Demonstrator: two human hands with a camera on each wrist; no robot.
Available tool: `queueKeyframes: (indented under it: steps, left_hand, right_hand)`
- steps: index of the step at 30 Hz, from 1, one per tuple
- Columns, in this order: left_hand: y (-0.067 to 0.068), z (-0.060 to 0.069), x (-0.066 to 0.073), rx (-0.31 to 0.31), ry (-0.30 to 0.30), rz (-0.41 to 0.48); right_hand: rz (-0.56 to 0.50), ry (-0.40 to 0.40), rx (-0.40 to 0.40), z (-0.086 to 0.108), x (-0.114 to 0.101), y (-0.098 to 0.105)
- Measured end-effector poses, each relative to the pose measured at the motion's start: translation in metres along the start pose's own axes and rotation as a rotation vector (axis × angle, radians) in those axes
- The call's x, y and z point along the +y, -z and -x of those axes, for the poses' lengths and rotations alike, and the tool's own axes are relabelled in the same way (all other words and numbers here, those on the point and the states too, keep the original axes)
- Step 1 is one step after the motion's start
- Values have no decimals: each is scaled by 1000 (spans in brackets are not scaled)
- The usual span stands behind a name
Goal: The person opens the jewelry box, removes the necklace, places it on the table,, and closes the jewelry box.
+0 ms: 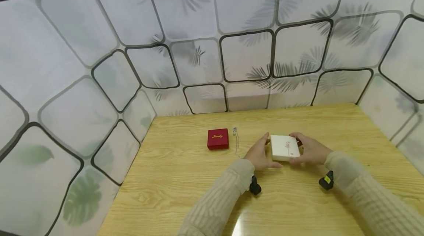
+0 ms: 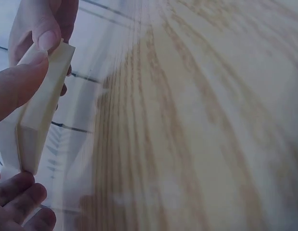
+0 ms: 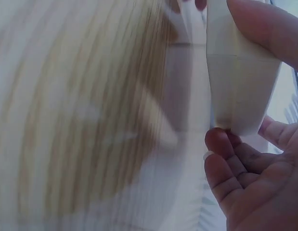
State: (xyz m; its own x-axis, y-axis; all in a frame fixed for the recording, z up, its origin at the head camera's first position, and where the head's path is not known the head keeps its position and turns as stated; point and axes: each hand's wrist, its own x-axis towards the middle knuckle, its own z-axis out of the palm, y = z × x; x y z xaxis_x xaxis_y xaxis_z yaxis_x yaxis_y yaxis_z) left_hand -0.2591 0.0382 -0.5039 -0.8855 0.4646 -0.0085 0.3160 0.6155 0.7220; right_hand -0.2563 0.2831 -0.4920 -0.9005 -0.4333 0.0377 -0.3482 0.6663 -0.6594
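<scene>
nearest the camera lie the knitted left sleeve (image 1: pixel 215 203) and right sleeve (image 1: pixel 374 195), with 2 small black wrist devices (image 1: pixel 255 185) beneath the cuffs. ahead of them, the left hand (image 1: pixel 260 154) and right hand (image 1: pixel 309 150) meet at a white box (image 1: pixel 285 147), its top printed with a pink flower and a small red mark. the box is near the middle of the wooden table (image 1: pixel 172 188); the wrist views suggest it is held up off the surface

fingers: each hand is set about as wide as the box. the left pinches its side between thumb and fingertips; the right grips the opposite side in the same way, thumb on the near edge

also on the table, to the left of the hands: a silver-coloured chain (image 1: pixel 237 142), laid out loosely, and just beside it a red box (image 1: pixel 217 139) with gold lettering, its lid on. neither is touched

finding: the step in hand is judged to be handling of the white box, which looks closed, a seam showing along its side. the next move would call for a steady, level 2-handed hold, with light pressure at the seam. a hard squeeze could dent the walls or shift the lid askew
</scene>
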Motion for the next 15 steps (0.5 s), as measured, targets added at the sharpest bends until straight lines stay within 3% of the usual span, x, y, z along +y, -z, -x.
queueKeyframes:
  steps: [15]
  left_hand:
    - [14, 14, -8, 33, -34, -56]
  right_hand:
    - [-32, 70, 20, 2, -22, -15]
